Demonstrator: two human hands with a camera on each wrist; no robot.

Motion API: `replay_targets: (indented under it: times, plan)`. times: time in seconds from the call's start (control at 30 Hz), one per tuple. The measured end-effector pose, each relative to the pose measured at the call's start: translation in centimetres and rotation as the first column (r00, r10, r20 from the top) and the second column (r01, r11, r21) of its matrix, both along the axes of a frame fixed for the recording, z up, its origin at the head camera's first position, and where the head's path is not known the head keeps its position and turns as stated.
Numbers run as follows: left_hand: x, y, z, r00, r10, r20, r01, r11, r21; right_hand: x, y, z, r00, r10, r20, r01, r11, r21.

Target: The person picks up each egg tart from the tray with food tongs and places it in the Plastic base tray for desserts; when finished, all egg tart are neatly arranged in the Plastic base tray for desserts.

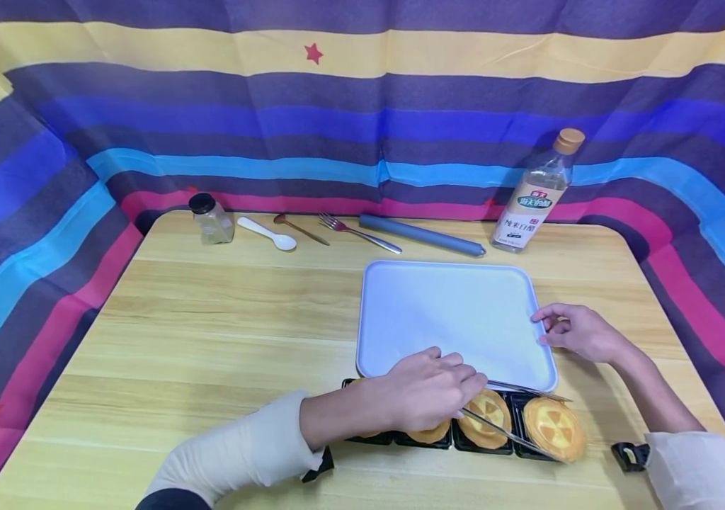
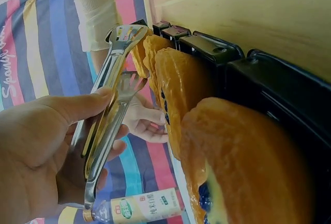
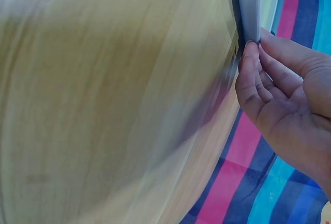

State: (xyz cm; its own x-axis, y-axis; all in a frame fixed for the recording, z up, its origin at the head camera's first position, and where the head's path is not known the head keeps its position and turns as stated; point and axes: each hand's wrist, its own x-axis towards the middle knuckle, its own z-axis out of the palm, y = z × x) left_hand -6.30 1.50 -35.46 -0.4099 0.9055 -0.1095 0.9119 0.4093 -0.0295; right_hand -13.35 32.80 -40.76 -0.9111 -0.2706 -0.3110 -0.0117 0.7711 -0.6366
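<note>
Fingers (image 1: 464, 372) of left hand (image 1: 423, 389) curled round tongs (image 1: 509, 432), arms parted over rightmost pastry (image 1: 554, 428), lower right
Right hand (image 1: 575, 333) pinching tray (image 1: 401, 340) edge; pick-up stage: close tongs, lift to tray

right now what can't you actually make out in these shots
- Head view: the left hand covers the two left pastries and the grip on the tongs.
- Head view: the vinegar bottle label print is too small to read.
- Right wrist view: the table is motion-blurred; only a sliver of the tray rim shows at the right hand fingertips.
- Left wrist view: the black pastry tray is cut off by the edge.
</note>
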Motion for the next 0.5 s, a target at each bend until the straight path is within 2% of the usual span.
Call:
replay_targets:
  times: [0.17,0.37,0.5]
  plan:
    - [0.18,0.24,-0.07,1.0,0.017,0.016,-0.017,0.999,-0.028,-0.06,0.01,-0.03,1.0,0.0,0.003,0.0,1.0,0.0]
    - [0.23,0.25,-0.36,0.999,0.006,-0.049,-0.006,1.0,0.0,-0.04,-0.02,-0.03,1.0,-0.003,0.0,0.003,1.0,-0.005]
    - [0.27,0.22,-0.36,0.999,0.01,-0.045,-0.01,1.0,0.005,0.0,-0.01,-0.02,1.0,-0.001,-0.006,0.001,1.0,-0.005]
